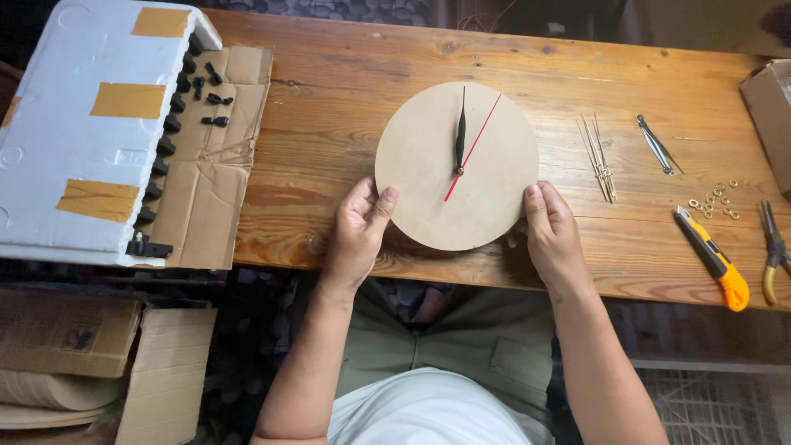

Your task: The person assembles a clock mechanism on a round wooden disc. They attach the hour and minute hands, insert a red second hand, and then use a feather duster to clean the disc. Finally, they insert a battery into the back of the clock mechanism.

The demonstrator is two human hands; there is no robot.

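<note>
The round tan fibreboard clock face point(437, 177), with black hands and a thin red second hand, is held at its near edge above the wooden table point(329, 99): the left hand point(360, 235) and right hand point(550, 235) each close a grip on its rim, thumbs on top, seemingly to steady it face-up. To the right lie metal rods point(598, 156), small brass rings point(715, 200) and a yellow utility knife point(713, 258); far left sits a taped white foam box point(91, 124) on flattened cardboard point(216, 181).
</note>
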